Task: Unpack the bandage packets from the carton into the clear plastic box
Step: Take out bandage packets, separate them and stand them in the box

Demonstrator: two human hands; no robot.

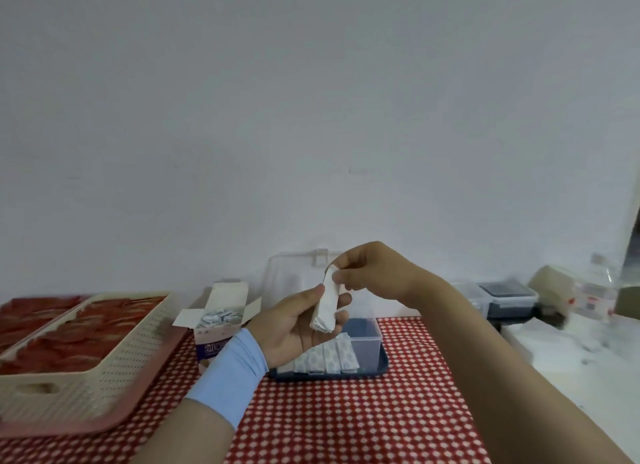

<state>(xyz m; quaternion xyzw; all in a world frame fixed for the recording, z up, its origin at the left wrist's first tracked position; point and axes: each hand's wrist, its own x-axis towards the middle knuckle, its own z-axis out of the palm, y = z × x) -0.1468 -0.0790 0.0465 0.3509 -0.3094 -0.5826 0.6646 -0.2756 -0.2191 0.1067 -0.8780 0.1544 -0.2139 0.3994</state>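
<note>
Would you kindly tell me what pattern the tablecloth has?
The tablecloth is red with small white dots; head view.

The clear plastic box [367, 337] is largely hidden behind the left hand [298, 325] and the stack of bandage packets [327, 304] held in it. The number of packets in the stack cannot be told. The print on the carton [211, 347], at nine o'clock from the box, is blurred and partly covered by the blue sleeve [232, 377]. The basket [104, 370] is cut off by the left edge. At three o'clock, a bottle [595, 292] is blurred, its label unreadable.
</note>
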